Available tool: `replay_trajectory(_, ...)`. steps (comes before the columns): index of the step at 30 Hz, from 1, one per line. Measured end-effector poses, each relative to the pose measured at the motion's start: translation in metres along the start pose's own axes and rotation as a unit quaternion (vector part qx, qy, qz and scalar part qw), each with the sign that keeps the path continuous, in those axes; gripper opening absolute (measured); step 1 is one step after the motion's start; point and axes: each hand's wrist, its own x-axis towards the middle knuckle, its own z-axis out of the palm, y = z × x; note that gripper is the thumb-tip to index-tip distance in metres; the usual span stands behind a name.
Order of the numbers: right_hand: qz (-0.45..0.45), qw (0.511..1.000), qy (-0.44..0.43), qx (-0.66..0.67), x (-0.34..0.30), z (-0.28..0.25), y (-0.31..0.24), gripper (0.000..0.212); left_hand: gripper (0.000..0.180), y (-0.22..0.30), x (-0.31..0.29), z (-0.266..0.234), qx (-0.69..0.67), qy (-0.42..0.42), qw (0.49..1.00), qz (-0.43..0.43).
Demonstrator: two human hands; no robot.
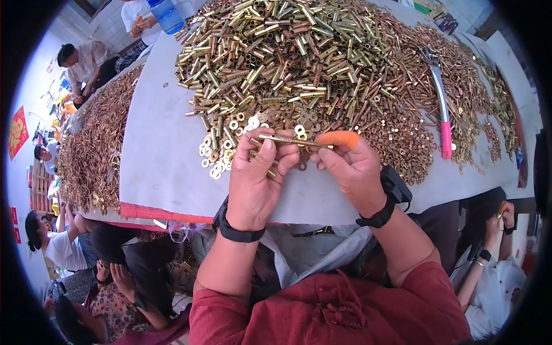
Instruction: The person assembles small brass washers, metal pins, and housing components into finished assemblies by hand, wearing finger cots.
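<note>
Maroon cloth shirt (322,313) nearest, 6 o'clock. Left hand (253,181) pinches a slim, brass-coloured metal tube (279,138) just off centre toward 12 o'clock, another brassy metal piece (271,173) in its curled fingers. Right hand (353,169), orange stretchy finger cover (339,139) on the index finger, pinches the thin coppery metal rod (313,143) at the tube's 3 o'clock end. Tube probably light, stiff, slick, not fragile; best gripped mid-barrel, thumb against fingers. Loose brass-coloured metal tube pile (259,57) at 12 o'clock, on the pale grey table (152,115).
</note>
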Motion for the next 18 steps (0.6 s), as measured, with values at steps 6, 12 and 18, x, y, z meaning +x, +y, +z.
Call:
replay_trajectory(6,-0.004,0.976,-0.029,-0.215,0.000,-0.005,0.011,0.018,0.015,-0.002,0.000,0.004,0.093,0.010,0.995,-0.037)
replay_trajectory(12,-0.047,0.935,-0.015,-0.351,0.008,0.001,-0.009,0.032,0.015,0.002,-0.001,0.003,0.075,-0.056,0.989,-0.114)
replay_trajectory(18,-0.122,0.792,-0.115,-0.587,-0.003,-0.006,-0.003,0.025,0.013,0.013,-0.005,0.007,0.165,-0.017,0.983,-0.076)
